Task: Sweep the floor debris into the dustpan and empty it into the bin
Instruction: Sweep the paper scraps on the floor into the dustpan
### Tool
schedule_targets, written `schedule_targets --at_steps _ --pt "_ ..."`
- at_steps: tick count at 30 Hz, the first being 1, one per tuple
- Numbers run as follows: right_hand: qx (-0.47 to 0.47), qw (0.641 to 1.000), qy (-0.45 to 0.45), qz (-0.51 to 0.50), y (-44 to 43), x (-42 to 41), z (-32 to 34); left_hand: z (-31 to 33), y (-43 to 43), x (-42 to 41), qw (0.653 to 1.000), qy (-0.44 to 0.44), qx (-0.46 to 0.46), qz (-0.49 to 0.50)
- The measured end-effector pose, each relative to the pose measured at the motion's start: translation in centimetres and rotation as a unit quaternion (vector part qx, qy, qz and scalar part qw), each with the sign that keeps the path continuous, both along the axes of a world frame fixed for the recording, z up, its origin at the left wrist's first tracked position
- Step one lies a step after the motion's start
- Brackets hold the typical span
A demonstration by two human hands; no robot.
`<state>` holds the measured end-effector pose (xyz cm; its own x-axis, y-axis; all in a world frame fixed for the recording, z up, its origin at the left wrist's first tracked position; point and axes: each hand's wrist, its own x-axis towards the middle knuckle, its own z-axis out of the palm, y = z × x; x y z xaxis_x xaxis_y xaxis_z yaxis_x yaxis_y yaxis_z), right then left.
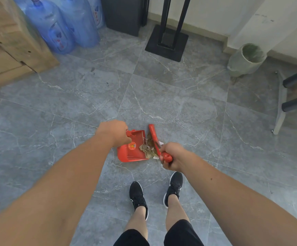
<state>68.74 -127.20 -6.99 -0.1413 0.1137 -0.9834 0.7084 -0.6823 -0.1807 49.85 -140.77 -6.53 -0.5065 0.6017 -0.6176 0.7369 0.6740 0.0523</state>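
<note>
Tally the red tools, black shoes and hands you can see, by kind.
Red tools: 2, the dustpan and the brush.
Black shoes: 2, left shoe and right shoe.
Hands: 2, left hand gripping the dustpan, right hand the brush.
Total: 6

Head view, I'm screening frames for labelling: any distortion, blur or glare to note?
Head view: strong wide-angle bending, forearms swelling toward the lower corners; light soft and even, faint shadows, no harsh glare on the floor; dustpan and brush fairly sharp, water bottles top left softer.
</note>
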Motion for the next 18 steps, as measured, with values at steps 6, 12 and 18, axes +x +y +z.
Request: schedule_targets --at_steps 6,12,18 --pt "-0.011 1.0 0.01 0.01 -1.3 -0.6 1.0 0.2 -0.3 0.7 1.0 0.009 0.006 -0.004" --pt "0.001 1.0 0.02 0.021 -2.1 -0.8 2.2 0.7 -0.6 0.8 1.0 -0.002 0.006 0.009" --pt "0.001 0.999 0.032 0.029 -1.5 -0.5 2.8 0.9 -0.9 1.2 1.0 0.007 0.015 0.011"
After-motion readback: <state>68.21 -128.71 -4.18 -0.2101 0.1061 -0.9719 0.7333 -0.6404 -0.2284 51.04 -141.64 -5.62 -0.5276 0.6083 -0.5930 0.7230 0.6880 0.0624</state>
